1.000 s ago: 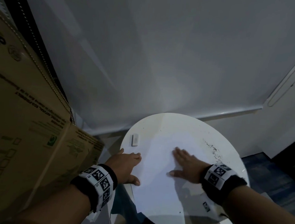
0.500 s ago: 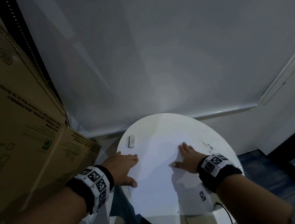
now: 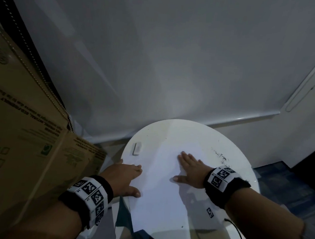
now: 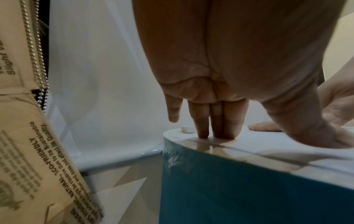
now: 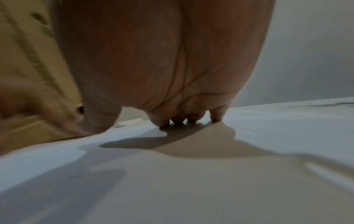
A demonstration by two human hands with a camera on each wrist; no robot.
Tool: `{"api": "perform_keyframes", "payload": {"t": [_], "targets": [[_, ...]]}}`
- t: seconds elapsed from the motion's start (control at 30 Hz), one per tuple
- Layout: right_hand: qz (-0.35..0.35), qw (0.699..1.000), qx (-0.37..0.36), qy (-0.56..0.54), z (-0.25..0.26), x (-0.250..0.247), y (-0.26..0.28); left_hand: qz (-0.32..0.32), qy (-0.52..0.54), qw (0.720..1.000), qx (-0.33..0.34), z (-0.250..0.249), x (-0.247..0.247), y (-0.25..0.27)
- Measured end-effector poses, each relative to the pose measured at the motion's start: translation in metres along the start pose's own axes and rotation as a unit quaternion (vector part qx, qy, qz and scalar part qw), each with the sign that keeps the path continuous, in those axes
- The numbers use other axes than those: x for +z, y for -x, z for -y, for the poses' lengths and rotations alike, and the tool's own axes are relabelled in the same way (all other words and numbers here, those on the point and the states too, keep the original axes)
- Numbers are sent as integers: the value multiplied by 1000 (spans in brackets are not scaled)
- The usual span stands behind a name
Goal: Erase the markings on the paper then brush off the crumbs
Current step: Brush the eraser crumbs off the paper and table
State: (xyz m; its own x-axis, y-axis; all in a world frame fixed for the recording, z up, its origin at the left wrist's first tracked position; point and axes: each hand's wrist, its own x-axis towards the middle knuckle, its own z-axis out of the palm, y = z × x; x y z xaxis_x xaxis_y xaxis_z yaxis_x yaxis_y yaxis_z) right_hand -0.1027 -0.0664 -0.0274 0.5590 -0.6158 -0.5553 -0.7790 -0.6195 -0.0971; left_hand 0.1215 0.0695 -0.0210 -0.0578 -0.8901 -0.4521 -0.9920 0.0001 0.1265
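Slid back toward the middle of the sheet, the right hand, after reaching further out at 2 o'clock half a second ago. Left hand unmoved, planted where it was on the sheet's 9 o'clock edge.

Right hand flat on the paper, palm down, fingers straight and close together, thumb splayed out toward 9 o'clock. In the right wrist view, fingertips down on the white surface, shadow pooled beneath the palm. Nothing held.

Left hand also flat, fingers extended and pressed side by side, thumb spread toward 6 o'clock along the paper's edge. From the left wrist view, three fingertips touching the tabletop right at its rim, little finger lifted clear. Nothing gripped there either.

Paper lying across the round white table, from centre down to 6 o'clock, looking blank under the glare. Eraser small and white, sitting at 10 o'clock on the table, just beyond the left fingertips, apart from both hands. Dark crumbs scattered off the sheet at 2 o'clock, near the right wrist band.

Cardboard box with green print standing at 9 o'clock beside the table. Thin black cable trailing over the table's edge at 5 o'clock.
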Motion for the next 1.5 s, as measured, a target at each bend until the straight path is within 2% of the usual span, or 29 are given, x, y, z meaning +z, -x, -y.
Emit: {"api": "perform_keyframes", "payload": {"t": [0.07, 0.1, 0.27, 0.33, 0.43, 0.6, 0.7, 0.77, 0.83, 0.9, 0.97, 1.1, 1.17, 1.27, 1.37, 1.43, 1.5], "targets": [[-25, 997, 71, 20, -16, -5, -1, 0, 6, 1000, -4, 0, 2, 1], [-33, 996, 73, 27, -14, -7, -1, -1, 8, 1000, -6, 0, 3, 1], [1, 989, -146, 26, 69, -15, -2, -6, 23, 1000, -14, -1, 3, 2], [1, 985, -165, 38, 85, -14, -10, -8, 48, 999, -16, 2, 5, 2], [-5, 994, -107, 2, 61, -17, -26, 2, 61, 997, -37, 0, 1, 2], [-29, 997, 44, -62, -14, -17, -23, 11, 58, 997, -42, -7, -3, 3], [-57, 988, 137, -39, -41, -14, -18, 12, 54, 998, -24, 1, 4, 0], [-69, 990, 116, -34, -33, -14, -16, 8, 43, 999, -11, 5, 7, -4], [-52, 996, 56, -50, -12, -15, -14, 9, 36, 999, -11, 7, 8, -7], [-39, 997, 31, -60, 0, -14, -17, 9, 34, 999, -13, 6, 8, -8], [-50, 994, 56, -76, -9, -17, -19, 6, 31, 999, -17, 5, 7, -7], [-62, 982, 152, -90, -52, -19, -14, 6, 24, 1000, -19, 1, 3, -4], [-71, 982, 162, -68, -60, -18, -5, 5, 18, 1000, -21, -1, 0, -3], [-63, 994, 81, -45, -38, -7, 16, -4, 14, 1000, -27, -3, -1, -3], [-7, 998, -21, -53, -1, 18, 40, -10, 10, 999, -29, -3, 0, -2], [4, 998, -25, -55, -1, 29, 47, -15, 8, 999, -32, -3, 0, -3], [-4, 998, 16, -64, -21, 30, 49, -17, 9, 999, -35, -5, 1, -3]]}}
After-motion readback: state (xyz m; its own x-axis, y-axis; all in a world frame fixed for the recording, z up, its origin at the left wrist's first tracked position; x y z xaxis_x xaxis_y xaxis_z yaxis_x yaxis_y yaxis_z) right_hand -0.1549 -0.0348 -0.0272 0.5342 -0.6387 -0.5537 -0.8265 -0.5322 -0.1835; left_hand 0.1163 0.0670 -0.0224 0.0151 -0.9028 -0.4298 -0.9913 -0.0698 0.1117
